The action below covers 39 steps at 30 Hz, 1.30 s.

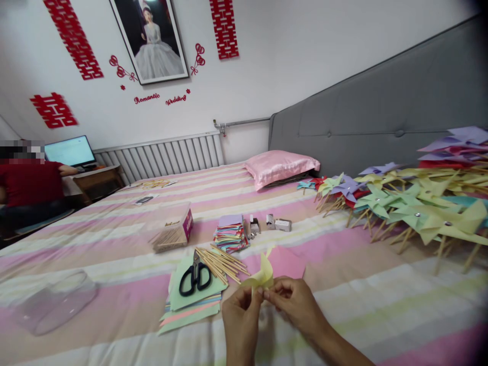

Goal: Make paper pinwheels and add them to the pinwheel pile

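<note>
Both my hands are closed on a pale yellow paper pinwheel (263, 273) with its corners curled inward. My left hand (241, 312) pinches its lower left side. Beside it, the fingertips of my right hand (292, 300) press at the pinwheel's near edge. A pink paper sheet (292, 260) lies just beyond my right hand. To the left, black-handled scissors (195, 277) rest on a stack of coloured paper (190, 310), its top sheet green. Thin wooden sticks (221, 262) are spread next to the scissors' blades.
Finished pinwheels (415, 203) on sticks are heaped at the right. Behind the sticks stand a pile of small coloured papers (231, 234), small boxes (282, 224) and a clear stick container (171, 234). A clear lid (57, 302) lies left. A person (30, 183) sits at a computer.
</note>
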### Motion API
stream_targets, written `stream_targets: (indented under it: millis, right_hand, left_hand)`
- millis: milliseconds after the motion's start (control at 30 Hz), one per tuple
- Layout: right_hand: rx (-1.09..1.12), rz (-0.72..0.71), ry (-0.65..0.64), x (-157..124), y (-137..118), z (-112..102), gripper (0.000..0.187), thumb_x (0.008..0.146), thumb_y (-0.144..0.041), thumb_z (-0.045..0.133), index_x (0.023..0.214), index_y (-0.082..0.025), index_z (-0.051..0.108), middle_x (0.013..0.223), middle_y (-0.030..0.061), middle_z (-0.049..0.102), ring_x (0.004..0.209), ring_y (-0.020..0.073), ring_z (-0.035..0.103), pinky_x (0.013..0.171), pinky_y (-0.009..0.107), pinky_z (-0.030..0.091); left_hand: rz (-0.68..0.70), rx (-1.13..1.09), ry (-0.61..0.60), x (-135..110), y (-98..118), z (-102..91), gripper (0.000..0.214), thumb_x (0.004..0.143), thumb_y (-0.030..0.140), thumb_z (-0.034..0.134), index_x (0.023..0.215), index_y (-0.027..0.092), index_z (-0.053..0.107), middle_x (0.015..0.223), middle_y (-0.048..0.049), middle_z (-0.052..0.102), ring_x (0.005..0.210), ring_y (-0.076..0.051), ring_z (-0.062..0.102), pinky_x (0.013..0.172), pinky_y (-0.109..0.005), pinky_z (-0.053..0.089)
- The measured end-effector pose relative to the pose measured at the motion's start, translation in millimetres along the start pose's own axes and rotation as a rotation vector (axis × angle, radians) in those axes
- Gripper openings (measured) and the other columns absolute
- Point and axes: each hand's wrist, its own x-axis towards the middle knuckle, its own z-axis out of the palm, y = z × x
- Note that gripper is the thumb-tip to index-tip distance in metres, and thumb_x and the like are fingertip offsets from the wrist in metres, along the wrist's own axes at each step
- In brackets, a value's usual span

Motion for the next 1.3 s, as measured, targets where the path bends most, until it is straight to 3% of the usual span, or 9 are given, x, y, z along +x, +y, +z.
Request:
stream_targets:
  millis: [333,467,600,767,1000,1300]
  right_hand:
    - [-0.107,-0.023,-0.007,-1.4,-1.5,-0.2,0.025,0.066,-0.038,0.065,0.061,-0.013,0.068,0.058,0.0038,0.062,0.055,0.0156,0.055,0.051,0.023,0.039]
    - [-0.139,-0.042,0.059,-2.1,-3.2,-0.2,0.027,0.067,-0.04,0.064,0.061,-0.014,0.061,0.056,0.0013,0.058,0.052,0.014,0.052,0.047,0.022,0.037]
    - [0.047,-0.077,0.08,0.9,-1.9,-1.2,0.024,0.066,-0.033,0.066,0.073,-0.018,0.05,0.065,-0.0006,0.058,0.062,0.0146,0.056,0.054,0.022,0.041]
    - [0.353,0.044,-0.019,4.7,6.2,2.9,0.046,0.061,-0.035,0.07,0.094,-0.018,0.043,0.063,0.0,0.063,0.054,0.0154,0.058,0.051,0.025,0.043]
    - [0.44,0.087,-0.029,5.5,10.2,5.4,0.047,0.056,-0.032,0.073,0.094,-0.016,0.049,0.061,0.0,0.064,0.053,0.0153,0.059,0.049,0.024,0.044]
    - [0.493,0.157,-0.042,6.5,8.6,2.8,0.046,0.051,-0.034,0.075,0.087,-0.016,0.052,0.06,0.0011,0.066,0.05,0.0162,0.059,0.047,0.024,0.044]
  left_hand:
    - [-0.081,-0.043,0.039,3.3,-2.5,-0.3,0.025,0.054,0.036,0.071,0.052,0.012,0.065,0.046,-0.0019,0.06,0.047,-0.013,0.052,0.048,-0.021,0.039]
    - [-0.172,-0.082,0.061,4.6,-3.7,-2.3,0.025,0.054,0.036,0.07,0.054,0.011,0.065,0.045,-0.0003,0.057,0.043,-0.01,0.047,0.044,-0.02,0.036]
    - [-0.196,-0.056,0.062,4.8,-5.3,-2.2,0.024,0.053,0.035,0.069,0.052,0.012,0.061,0.037,0.0032,0.049,0.036,-0.007,0.039,0.037,-0.018,0.027]
    - [-0.15,-0.014,0.018,4.3,-8.3,1.4,0.022,0.052,0.032,0.067,0.049,0.011,0.061,0.035,0.0022,0.05,0.033,-0.006,0.036,0.037,-0.018,0.025]
    - [-0.098,0.003,-0.003,2.8,-9.6,5.5,0.016,0.049,0.027,0.069,0.048,0.012,0.064,0.035,0.0031,0.049,0.036,-0.007,0.037,0.039,-0.02,0.028]
    - [-0.126,-0.003,-0.015,3.3,-12.6,5.2,0.021,0.047,0.031,0.071,0.046,0.013,0.06,0.037,0.0025,0.051,0.033,-0.007,0.037,0.036,-0.019,0.027]
